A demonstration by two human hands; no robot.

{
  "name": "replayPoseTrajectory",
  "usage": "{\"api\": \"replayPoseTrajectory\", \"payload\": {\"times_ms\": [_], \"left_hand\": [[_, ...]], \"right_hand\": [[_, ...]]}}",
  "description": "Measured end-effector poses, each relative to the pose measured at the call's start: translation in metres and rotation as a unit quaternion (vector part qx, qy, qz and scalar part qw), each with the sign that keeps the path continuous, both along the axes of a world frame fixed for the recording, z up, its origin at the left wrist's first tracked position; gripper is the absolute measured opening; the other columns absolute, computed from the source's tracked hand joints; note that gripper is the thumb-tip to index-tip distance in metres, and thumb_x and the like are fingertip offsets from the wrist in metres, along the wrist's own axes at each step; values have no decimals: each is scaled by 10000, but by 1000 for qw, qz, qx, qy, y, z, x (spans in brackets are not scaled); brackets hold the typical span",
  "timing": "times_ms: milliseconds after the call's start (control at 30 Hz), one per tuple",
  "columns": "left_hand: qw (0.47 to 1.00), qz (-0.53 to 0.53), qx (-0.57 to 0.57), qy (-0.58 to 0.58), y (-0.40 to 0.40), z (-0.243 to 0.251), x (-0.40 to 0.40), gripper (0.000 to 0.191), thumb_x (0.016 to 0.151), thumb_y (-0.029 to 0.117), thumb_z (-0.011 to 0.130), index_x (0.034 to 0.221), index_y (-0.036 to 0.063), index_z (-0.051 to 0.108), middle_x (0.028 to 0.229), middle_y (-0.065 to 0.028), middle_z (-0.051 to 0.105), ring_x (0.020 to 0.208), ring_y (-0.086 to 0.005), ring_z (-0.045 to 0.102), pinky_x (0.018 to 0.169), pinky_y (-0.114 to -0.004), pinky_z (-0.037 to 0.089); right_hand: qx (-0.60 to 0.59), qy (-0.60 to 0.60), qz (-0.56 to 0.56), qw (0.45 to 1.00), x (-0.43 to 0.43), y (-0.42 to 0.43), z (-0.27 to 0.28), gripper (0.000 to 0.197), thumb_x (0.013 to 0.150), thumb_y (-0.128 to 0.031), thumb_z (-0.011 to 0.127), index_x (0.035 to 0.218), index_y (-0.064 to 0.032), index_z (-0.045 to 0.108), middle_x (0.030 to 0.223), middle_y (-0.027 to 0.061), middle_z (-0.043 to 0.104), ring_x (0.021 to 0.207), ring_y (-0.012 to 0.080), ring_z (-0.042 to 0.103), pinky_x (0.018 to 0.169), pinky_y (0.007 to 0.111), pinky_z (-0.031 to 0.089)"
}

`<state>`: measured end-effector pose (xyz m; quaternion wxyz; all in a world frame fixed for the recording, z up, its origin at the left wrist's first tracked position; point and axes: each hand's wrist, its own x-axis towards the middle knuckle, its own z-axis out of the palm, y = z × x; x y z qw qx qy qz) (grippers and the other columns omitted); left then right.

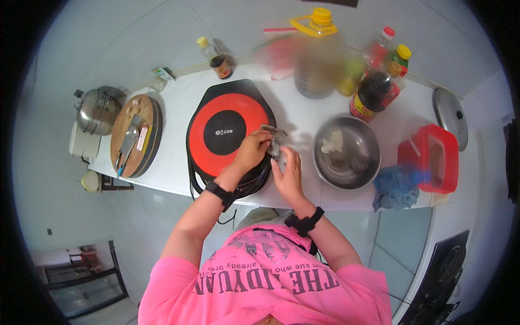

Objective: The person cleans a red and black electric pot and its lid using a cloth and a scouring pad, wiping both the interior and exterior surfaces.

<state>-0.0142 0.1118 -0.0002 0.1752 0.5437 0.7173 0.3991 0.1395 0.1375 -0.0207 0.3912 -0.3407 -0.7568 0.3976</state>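
My left hand (254,150) pinches a small crumpled grey cloth (277,139) over the right edge of a round electric griddle. The griddle's lid (203,152) is red with a black centre that bears writing, and it sits closed on a black base. Just right of the griddle, my right hand (289,172) has thumb and fingers apart, its fingertips close below the cloth. Whether they touch it is hard to see. Farther right stands a steel bowl (319,172) holding a whitish crumpled piece (333,142) and a steel wool scourer (359,163).
At left, a round wooden chopping board (122,142) carries a cleaver (130,140) and garlic cloves. A steel pot (95,111) stands behind it. Along the wall are a large oil jug (315,83) and several sauce bottles. A red plastic container (449,162) and blue cloth (396,199) lie right.
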Motion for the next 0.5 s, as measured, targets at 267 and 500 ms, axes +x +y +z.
{"api": "replayPoseTrajectory", "payload": {"times_ms": [267,500], "left_hand": [[980,86,-160,82,-112,18,52,296,829,270,634,998,26,637,865,-192,645,815,-360,626,703,-418,496],[961,69,-192,188,-124,7,62,307,834,354,612,838,53,552,677,-149,608,644,-331,614,558,-430,478]], "right_hand": [[56,-70,74,993,-31,-1,-26,193,798,-113,632,976,-62,576,1092,141,540,1015,372,484,894,457,368],[-10,-67,-3,998,-57,61,-31,62,780,-63,602,755,-63,546,887,127,569,914,339,522,818,419,399]]}}
